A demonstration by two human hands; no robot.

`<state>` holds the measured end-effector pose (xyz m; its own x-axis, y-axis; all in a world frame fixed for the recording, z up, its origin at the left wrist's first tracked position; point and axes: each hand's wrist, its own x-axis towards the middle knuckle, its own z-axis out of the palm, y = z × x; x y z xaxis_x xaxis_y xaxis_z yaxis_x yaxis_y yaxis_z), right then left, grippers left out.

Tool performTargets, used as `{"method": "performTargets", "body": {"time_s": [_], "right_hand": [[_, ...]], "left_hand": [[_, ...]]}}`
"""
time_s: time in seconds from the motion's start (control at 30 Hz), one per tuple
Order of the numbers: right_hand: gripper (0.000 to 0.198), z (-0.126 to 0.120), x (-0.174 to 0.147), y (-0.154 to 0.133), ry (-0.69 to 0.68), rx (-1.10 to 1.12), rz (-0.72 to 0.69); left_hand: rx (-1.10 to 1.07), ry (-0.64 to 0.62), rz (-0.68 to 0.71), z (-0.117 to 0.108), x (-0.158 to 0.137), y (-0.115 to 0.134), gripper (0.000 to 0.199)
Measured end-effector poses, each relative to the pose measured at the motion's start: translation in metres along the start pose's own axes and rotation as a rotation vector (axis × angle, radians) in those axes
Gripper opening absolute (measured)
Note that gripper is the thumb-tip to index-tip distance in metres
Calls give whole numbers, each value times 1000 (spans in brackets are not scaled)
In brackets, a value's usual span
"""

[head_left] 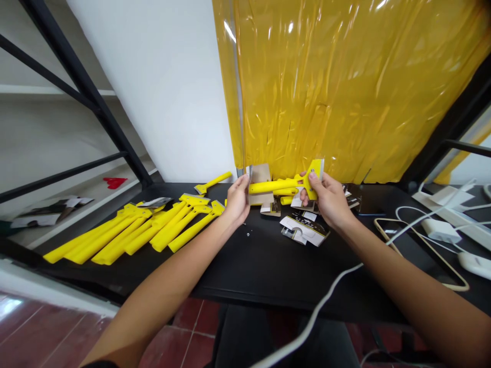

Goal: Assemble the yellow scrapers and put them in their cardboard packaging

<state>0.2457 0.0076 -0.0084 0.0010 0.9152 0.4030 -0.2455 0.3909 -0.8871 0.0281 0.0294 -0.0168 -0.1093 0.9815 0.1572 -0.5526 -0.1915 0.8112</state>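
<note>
My right hand point(332, 199) grips a yellow scraper point(274, 187) by its head, thumb on the flat face near a screw. The scraper lies sideways above the table, its hollow handle end pointing left. Close beside that end, my left hand point(237, 202) is closed, fingertips pinched by a thin greyish strip point(249, 174) that is too small to identify. Behind the handle stands a brown cardboard piece point(262, 171). More yellow scrapers point(126, 232) lie in a row at the left, with a single scraper point(215, 181) farther back.
Printed card packaging point(307, 230) is scattered near my right hand. A tiny metal bit point(248, 234) lies on the black tabletop point(245, 271). At the right are a phone point(418, 250), a white charger point(441, 230) and cables. A white cable point(330, 296) crosses the front edge. A yellow plastic curtain point(337, 92) hangs behind.
</note>
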Motion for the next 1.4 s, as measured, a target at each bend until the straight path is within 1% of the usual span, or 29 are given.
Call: {"method": "performTargets", "body": {"time_s": [0.13,0.27,0.37,0.43,0.53,0.6,0.67,0.73,0.83,0.9,0.93,1.03,1.07,1.17,1.23,1.3,1.33,1.4], "right_hand": [[32,9,-6,-2,45,-37,-119],[32,16,-10,0,101,-26,-135],[32,19,-11,4,102,-18,-111],[33,20,-11,7,88,30,-77],[34,22,-10,9,54,149,-5],[34,24,-10,9,21,198,51],[32,28,-12,8,-11,214,95],[29,33,-15,8,-30,225,106],[25,38,-20,12,-82,233,112],[20,38,-21,16,-135,182,134],[16,36,-21,19,-156,123,136],[6,28,-18,28,-185,-123,93],[7,25,-17,30,-198,-195,87],[24,19,-17,33,-266,-339,113],[27,17,-17,31,-287,-404,54],[22,16,-16,27,-281,-451,-44],[20,16,-15,24,-254,-458,-67],[17,17,-13,20,-139,-421,-49]], "left_hand": [[-46,-76,-23,3,-3,2,19],[-60,-107,8,5,-6,1,20],[-54,-113,-2,5,-6,1,31],[-63,-106,-39,4,-5,3,38],[-113,-123,-117,5,-3,7,30],[-120,-166,-152,7,-4,8,25],[-97,-222,-176,9,-8,6,27],[-66,-272,-208,12,-14,2,29],[-5,-280,-217,15,-23,-3,30],[62,-276,-201,16,-28,-4,32],[97,-279,-192,16,-29,-4,33],[165,-274,-161,15,-29,-3,34],[173,-265,-153,14,-29,-3,34],[174,-248,-143,13,-28,-6,33],[171,-264,-141,13,-28,-8,33],[172,-280,-142,12,-26,-9,34],[167,-269,-139,12,-25,-9,35],[136,-211,-127,11,-23,-8,35]]}}
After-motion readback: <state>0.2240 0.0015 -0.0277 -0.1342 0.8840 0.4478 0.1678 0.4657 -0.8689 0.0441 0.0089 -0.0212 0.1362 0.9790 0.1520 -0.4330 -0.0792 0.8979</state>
